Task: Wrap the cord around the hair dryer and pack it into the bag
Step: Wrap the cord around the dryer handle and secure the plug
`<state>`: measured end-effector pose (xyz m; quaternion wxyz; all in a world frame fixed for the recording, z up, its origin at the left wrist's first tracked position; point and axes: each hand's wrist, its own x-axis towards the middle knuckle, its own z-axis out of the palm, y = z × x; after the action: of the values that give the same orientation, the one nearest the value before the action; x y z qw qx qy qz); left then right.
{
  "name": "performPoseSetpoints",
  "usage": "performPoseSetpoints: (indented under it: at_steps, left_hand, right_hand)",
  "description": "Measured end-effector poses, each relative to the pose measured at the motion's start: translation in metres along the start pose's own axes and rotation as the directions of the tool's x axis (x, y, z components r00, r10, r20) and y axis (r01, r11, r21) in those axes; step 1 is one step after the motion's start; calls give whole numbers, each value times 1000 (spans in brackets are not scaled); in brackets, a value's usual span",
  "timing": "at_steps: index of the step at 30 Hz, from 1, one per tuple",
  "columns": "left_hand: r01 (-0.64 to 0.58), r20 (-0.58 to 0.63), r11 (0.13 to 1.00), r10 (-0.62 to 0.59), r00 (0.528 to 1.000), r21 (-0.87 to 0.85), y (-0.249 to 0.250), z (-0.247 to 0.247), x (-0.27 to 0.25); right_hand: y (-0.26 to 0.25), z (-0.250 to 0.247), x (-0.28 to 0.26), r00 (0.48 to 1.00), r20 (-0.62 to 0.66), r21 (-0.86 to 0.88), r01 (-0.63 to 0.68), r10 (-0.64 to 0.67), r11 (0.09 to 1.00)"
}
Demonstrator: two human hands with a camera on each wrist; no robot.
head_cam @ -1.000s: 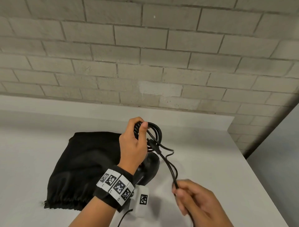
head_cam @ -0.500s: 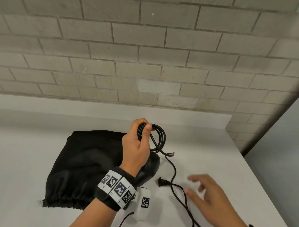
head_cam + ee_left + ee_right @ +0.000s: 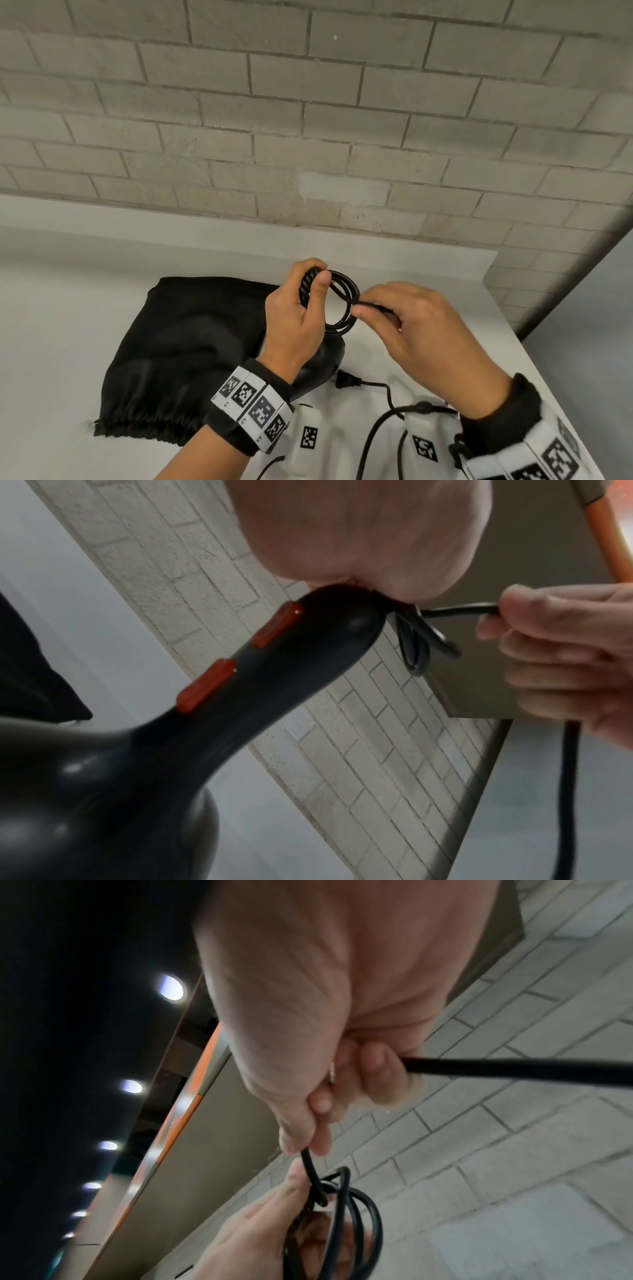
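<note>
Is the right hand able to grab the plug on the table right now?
Probably not straight away. The right hand is busy pinching the cord beside the left hand. The plug lies uncovered on the table below it, so letting go first should free the way.

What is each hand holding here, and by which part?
Left hand grips the hair dryer at the handle's end, thumb clamping the coiled cord loops. Right hand pinches the cord's free run beside the coil.
</note>
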<state>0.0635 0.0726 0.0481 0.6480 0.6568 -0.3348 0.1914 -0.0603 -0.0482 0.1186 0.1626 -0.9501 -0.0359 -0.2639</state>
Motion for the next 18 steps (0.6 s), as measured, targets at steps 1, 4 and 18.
performPoseSetpoints:
  at_steps: [1,4,18]
  left_hand:
    - [-8,10,1000,8,1000,8,0,-1,0]
    - [-50,52,999,50,997,5,-1,-4,0]
    - [-142,139,987,151,979,-76,3,2,-6]
  right_hand:
    - [0,-3,5,1000,-15,4,24,-24,1000]
    - [0,-10,21,995,-62,78,82,-77,994]
    - [0,6,49,995,-8,550,-77,97,832]
